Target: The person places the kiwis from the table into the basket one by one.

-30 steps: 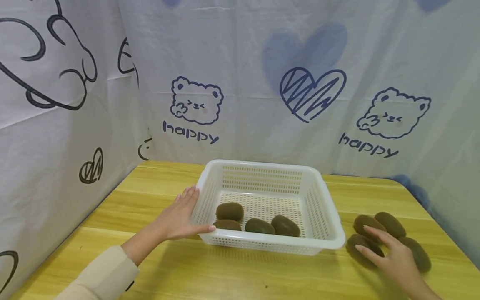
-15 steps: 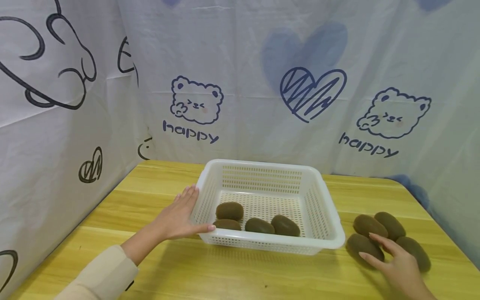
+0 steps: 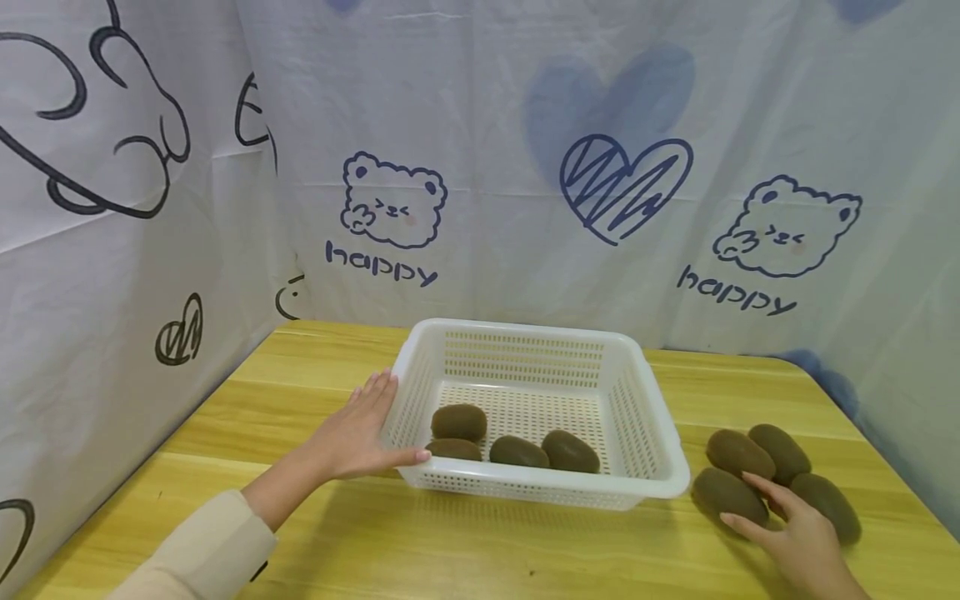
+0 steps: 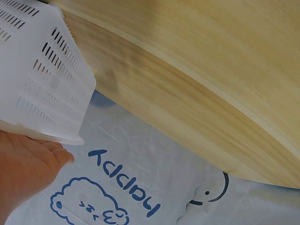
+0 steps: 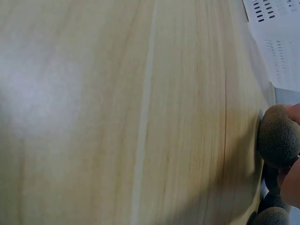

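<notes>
As things are standing now: a person is working at a desk with fruit and a basket, listed below from largest to smallest.
Backdrop cloth (image 3: 525,125): is hanging behind and to the left of the desk, printed with bears, hearts and "happy".
Desk (image 3: 480,550): yellow wood grain, is carrying everything below.
Basket (image 3: 525,360): white, perforated, is sitting mid-desk and holding four kiwis (image 3: 517,451) along its near side.
Left hand (image 3: 358,433): is lying flat and unclenched against the basket's left wall, thumb along the lower front edge, bracing rather than grasping.
Right hand (image 3: 798,537): is resting with loose, spread fingers on the loose kiwis, not yet closing round any.
Loose kiwis (image 3: 780,450): four are lying bunched on the desk, just right of the basket.
Nearest kiwi (image 3: 727,493): is touching the right fingertips.
Step in hand: seemingly picking out one loose kiwi.
Next move: is probably calling for the fingers to curl round that kiwi and lift it clear of its neighbours.
</notes>
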The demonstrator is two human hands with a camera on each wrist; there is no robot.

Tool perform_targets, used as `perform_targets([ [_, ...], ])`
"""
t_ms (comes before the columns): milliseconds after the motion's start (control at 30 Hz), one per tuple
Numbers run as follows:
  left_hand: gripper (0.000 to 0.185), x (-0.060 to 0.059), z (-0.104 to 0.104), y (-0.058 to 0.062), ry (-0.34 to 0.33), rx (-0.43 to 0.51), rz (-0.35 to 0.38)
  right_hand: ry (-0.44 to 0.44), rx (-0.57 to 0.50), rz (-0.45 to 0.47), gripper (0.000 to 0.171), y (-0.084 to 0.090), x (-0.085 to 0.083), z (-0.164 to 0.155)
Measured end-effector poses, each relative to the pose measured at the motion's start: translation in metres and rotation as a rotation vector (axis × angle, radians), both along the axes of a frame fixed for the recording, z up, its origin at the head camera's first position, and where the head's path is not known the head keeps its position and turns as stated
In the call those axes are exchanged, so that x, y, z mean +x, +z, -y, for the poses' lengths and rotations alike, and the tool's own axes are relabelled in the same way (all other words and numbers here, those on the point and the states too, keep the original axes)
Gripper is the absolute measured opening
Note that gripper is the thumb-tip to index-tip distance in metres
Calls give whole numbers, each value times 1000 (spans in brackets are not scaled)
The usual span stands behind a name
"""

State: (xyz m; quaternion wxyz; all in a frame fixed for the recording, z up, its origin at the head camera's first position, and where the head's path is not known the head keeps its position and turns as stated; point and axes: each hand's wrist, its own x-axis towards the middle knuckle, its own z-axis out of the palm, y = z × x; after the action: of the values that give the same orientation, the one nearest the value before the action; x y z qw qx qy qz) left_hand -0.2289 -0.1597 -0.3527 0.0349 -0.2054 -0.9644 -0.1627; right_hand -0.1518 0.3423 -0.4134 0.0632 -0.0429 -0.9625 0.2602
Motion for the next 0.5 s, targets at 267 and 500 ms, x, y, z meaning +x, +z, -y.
perform_targets([
  [267, 113, 0, 0, 0, 0, 0, 1, 1, 7, 111, 82, -2, -5, -5],
  [500, 112, 0, 1, 0, -5, -3, -3, 2, 2, 175, 86, -2, -9, -6],
])
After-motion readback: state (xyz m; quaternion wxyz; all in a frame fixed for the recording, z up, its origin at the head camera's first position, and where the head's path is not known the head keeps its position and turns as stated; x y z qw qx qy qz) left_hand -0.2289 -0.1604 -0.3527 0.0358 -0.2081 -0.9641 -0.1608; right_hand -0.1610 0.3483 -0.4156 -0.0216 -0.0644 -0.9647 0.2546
